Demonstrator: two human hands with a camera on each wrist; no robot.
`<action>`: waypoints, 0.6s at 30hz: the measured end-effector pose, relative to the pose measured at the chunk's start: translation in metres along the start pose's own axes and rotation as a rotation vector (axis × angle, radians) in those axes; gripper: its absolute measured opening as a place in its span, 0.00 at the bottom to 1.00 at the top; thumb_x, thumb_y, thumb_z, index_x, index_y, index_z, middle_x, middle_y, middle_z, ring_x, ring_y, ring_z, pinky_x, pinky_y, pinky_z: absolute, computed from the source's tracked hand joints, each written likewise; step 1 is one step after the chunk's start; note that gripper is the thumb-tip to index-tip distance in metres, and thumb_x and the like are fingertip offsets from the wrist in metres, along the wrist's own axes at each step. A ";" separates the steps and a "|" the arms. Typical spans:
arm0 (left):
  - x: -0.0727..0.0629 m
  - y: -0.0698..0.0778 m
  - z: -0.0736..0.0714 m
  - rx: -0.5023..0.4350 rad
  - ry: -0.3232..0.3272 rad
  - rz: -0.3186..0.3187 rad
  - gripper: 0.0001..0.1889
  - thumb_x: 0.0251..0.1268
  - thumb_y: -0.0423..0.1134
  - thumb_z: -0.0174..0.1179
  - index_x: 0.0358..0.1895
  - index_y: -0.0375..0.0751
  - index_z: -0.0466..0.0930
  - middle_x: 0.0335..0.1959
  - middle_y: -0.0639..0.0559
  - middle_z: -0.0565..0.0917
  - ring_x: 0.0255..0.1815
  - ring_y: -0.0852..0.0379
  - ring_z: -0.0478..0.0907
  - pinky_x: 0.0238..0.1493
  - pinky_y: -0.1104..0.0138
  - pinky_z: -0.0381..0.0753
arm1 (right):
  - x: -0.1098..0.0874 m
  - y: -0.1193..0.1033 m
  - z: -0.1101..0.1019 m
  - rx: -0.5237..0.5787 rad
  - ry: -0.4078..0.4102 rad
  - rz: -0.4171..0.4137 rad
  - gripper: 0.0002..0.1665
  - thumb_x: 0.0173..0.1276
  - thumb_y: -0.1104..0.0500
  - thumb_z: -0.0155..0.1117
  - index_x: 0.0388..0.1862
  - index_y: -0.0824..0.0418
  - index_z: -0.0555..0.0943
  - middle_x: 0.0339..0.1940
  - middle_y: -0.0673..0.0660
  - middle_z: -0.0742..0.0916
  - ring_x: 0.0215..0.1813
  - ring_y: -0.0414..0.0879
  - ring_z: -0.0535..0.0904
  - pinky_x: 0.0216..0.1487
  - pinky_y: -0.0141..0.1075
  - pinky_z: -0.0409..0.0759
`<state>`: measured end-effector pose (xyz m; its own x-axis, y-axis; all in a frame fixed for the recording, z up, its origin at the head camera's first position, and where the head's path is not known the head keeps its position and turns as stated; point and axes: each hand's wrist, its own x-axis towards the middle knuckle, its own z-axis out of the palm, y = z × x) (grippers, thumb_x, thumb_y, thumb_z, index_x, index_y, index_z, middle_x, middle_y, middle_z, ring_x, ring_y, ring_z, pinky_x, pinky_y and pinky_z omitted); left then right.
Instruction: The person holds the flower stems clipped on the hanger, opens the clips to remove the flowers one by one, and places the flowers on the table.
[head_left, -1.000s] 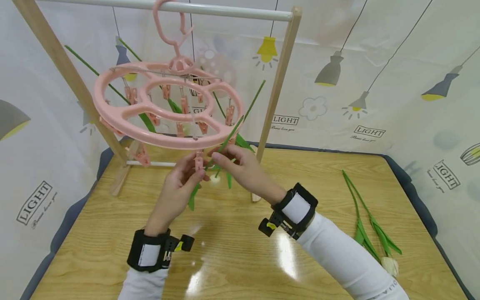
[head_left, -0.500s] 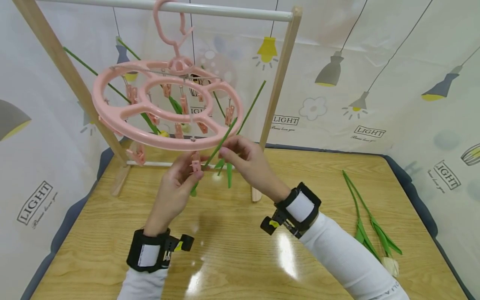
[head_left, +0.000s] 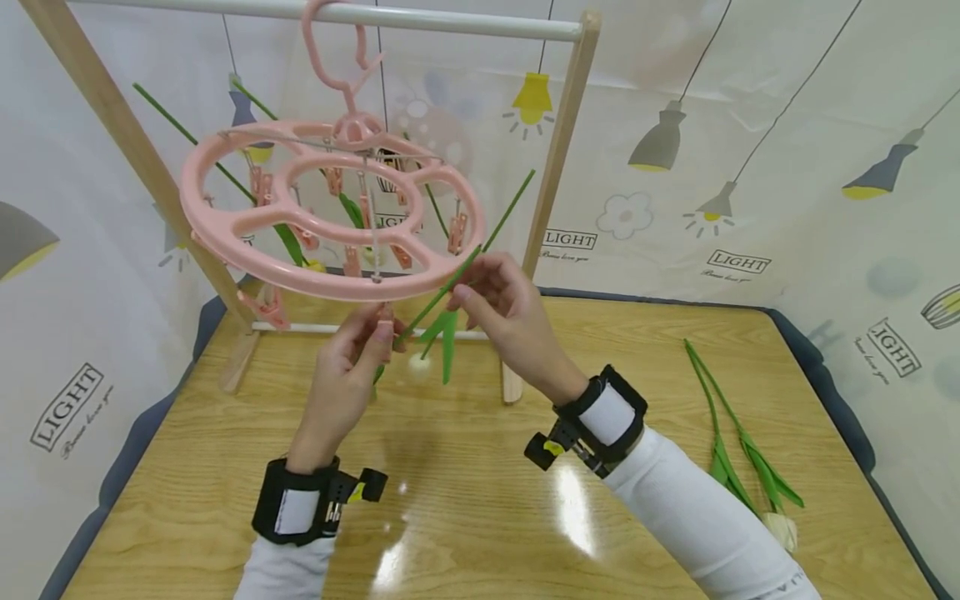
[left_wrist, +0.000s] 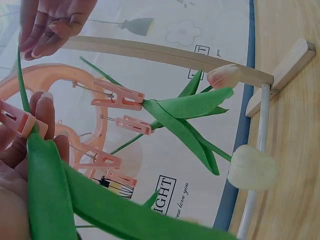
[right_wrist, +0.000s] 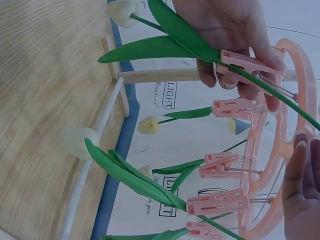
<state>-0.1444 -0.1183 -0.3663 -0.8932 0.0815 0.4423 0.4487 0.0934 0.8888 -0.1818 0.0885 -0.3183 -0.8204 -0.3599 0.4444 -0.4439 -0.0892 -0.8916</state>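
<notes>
A round pink clip hanger (head_left: 300,280) hangs in front of me. My left hand (head_left: 347,360) grips a pink clothespin (right_wrist: 245,62) below its front rim. In the right wrist view, that clothespin lies across the stem of an artificial tulip, just beyond its green leaves (right_wrist: 182,32); its white bloom (right_wrist: 122,12) points down toward the table. The green stem (head_left: 440,302) slants up to the right, past the rim. My right hand (head_left: 504,318) is beside the stem's upper part, fingers loosely bent, with nothing visible gripped. Other tulips hang from clothespins, including a white one (left_wrist: 252,167).
The hanger hooks over the white bar (head_left: 465,23) of a wooden stand with a right post (head_left: 558,167). Tulips with long green stems and a white bloom (head_left: 780,532) lie on the table (head_left: 465,500) at right. A printed curtain (head_left: 750,125) surrounds the table.
My right hand has moved up and right, away from the left hand. The left hand and clothespin have shifted slightly left, and the hanger has turned a little.
</notes>
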 end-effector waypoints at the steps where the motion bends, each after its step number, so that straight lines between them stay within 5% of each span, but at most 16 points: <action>1: 0.000 0.000 0.000 -0.008 -0.001 0.003 0.17 0.78 0.34 0.47 0.64 0.33 0.72 0.41 0.61 0.81 0.36 0.65 0.77 0.35 0.74 0.78 | 0.000 -0.001 0.000 0.008 -0.004 -0.007 0.17 0.73 0.70 0.51 0.58 0.72 0.67 0.44 0.59 0.81 0.42 0.40 0.80 0.37 0.31 0.79; 9: -0.001 0.003 0.001 -0.060 -0.019 0.019 0.21 0.77 0.32 0.49 0.69 0.34 0.68 0.40 0.62 0.83 0.37 0.66 0.81 0.38 0.74 0.82 | 0.000 -0.007 0.001 0.079 -0.078 -0.064 0.22 0.74 0.69 0.52 0.63 0.76 0.60 0.47 0.51 0.79 0.47 0.42 0.79 0.48 0.30 0.81; 11: -0.001 0.004 0.001 -0.062 -0.029 0.023 0.20 0.76 0.31 0.49 0.68 0.33 0.69 0.40 0.62 0.83 0.36 0.66 0.81 0.37 0.74 0.82 | 0.000 -0.008 0.002 0.085 -0.097 -0.058 0.23 0.75 0.69 0.52 0.63 0.75 0.59 0.48 0.59 0.79 0.48 0.44 0.79 0.49 0.31 0.81; 15: -0.001 0.005 0.000 -0.059 -0.033 0.029 0.19 0.76 0.30 0.49 0.66 0.30 0.70 0.42 0.65 0.84 0.36 0.66 0.82 0.37 0.72 0.84 | -0.001 -0.009 0.004 0.099 -0.110 -0.032 0.21 0.75 0.71 0.49 0.62 0.73 0.59 0.49 0.61 0.78 0.49 0.43 0.77 0.51 0.31 0.82; 18: 0.000 0.004 0.000 -0.060 -0.020 0.049 0.18 0.75 0.28 0.50 0.64 0.27 0.70 0.43 0.64 0.84 0.34 0.67 0.82 0.40 0.70 0.86 | -0.002 -0.009 0.007 0.171 -0.106 0.019 0.21 0.75 0.72 0.47 0.63 0.71 0.58 0.51 0.53 0.77 0.51 0.41 0.78 0.56 0.38 0.84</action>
<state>-0.1421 -0.1182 -0.3626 -0.8692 0.1046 0.4832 0.4884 0.0297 0.8721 -0.1734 0.0837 -0.3121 -0.7814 -0.4579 0.4239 -0.3539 -0.2343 -0.9055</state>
